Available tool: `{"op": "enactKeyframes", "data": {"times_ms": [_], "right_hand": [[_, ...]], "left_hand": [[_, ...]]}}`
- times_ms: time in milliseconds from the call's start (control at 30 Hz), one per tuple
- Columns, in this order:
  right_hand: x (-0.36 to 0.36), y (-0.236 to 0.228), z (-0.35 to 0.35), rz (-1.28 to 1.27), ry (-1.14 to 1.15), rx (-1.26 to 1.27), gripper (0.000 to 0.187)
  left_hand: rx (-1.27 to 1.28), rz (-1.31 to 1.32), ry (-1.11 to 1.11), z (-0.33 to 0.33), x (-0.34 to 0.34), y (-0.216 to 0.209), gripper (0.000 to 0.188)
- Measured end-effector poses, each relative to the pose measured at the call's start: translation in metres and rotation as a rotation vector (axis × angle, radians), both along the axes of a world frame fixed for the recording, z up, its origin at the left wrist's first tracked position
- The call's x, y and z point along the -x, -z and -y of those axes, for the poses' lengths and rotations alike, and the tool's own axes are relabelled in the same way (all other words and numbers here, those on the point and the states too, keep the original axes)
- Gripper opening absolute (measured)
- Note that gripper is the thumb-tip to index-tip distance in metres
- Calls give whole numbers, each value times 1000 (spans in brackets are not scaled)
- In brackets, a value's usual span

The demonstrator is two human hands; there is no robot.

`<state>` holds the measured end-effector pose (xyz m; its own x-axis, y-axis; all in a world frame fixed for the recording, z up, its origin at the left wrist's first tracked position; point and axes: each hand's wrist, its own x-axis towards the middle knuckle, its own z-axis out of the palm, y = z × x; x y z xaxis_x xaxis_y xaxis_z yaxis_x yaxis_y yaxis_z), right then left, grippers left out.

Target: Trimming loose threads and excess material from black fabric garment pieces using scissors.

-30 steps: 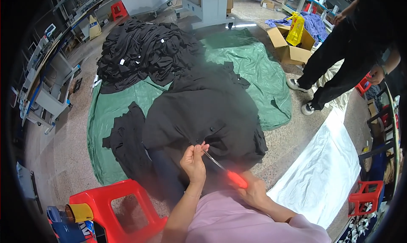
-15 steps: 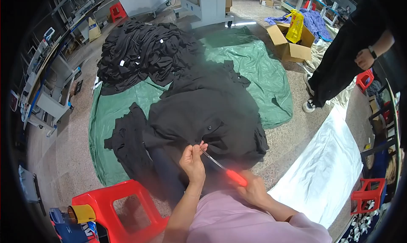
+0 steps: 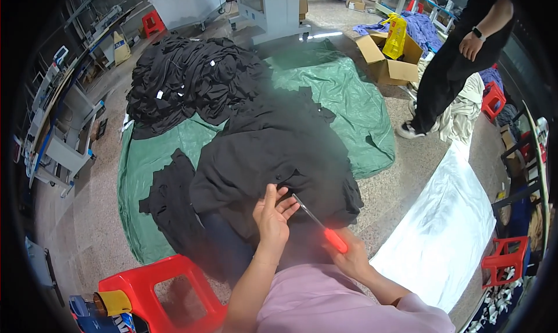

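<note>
A black garment (image 3: 256,158) lies across my lap and spreads forward, with a dark button (image 3: 278,176) near its middle. My left hand (image 3: 273,219) is over its near part, fingers apart, with the fingertips just below the button; no held thing shows in it. My right hand (image 3: 351,254) is closed around the red handle of a tool with a long thin metal shaft (image 3: 311,212). The shaft slants up and left, its tip close to my left fingertips. What kind of tool it is, I cannot make out.
A heap of black garments (image 3: 192,80) and another dark piece (image 3: 171,202) lie on a green sheet (image 3: 360,129). A red stool (image 3: 125,280) stands at near left, a white sheet (image 3: 442,222) at right. A person (image 3: 444,80) stands by a cardboard box (image 3: 401,71).
My left fingers have opened from a pinch. The tool's tip has moved up and right, away from them. The standing person has shifted left in the picture.
</note>
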<state>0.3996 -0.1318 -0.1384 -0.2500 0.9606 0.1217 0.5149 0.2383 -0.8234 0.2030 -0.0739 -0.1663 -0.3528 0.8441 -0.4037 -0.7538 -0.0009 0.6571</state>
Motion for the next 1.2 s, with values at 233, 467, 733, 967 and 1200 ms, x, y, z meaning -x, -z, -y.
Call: {"op": "enactKeyframes", "data": {"times_ms": [233,467,733,967,1200], "right_hand": [[1,4,-1,54,8,1,28],[3,5,-5,51,13,4,29],[7,-6,-10,53,17,-17,28],[9,-6,-7,131,28,-44,27],[10,-7,-7,150,29,-39,27]], "left_hand": [[89,16,-26,-22,-2,-22,39],[10,73,-77,-32,-2,-11,25],[-178,-296,-166,-10,-12,-10,18],[-189,-389,-212,-8,-9,-5,20],[-205,-423,-198,-6,-8,-1,19]]}}
